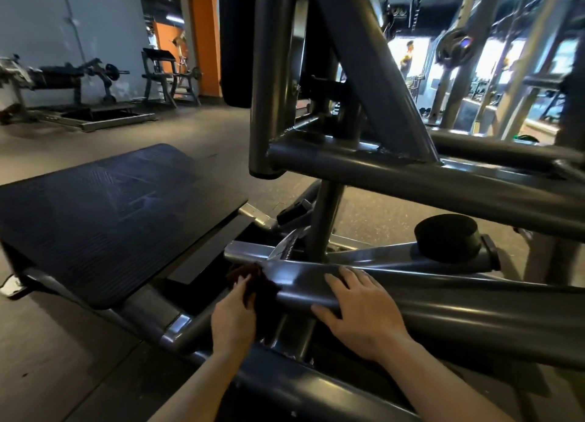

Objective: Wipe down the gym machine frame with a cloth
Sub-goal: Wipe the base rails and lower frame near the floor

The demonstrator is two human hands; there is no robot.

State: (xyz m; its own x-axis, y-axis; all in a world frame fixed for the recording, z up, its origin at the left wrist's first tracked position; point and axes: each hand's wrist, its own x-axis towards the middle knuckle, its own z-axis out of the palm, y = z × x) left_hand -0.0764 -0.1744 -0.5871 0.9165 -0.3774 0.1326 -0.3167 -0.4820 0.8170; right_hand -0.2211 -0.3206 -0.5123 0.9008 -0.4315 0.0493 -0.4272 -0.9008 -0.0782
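Note:
A dark grey gym machine frame of thick steel tubes fills the right half of the head view. My left hand grips a dark brown cloth and presses it against the left end of a low slanted tube. My right hand lies flat on top of the same tube, fingers spread, just right of the cloth. Part of the cloth is hidden behind my left fingers.
A black ribbed foot platform slopes at the left. A black round rubber stopper sits on a lower tube at the right. Upright and crossing tubes stand close above my hands. Other gym machines line the far wall.

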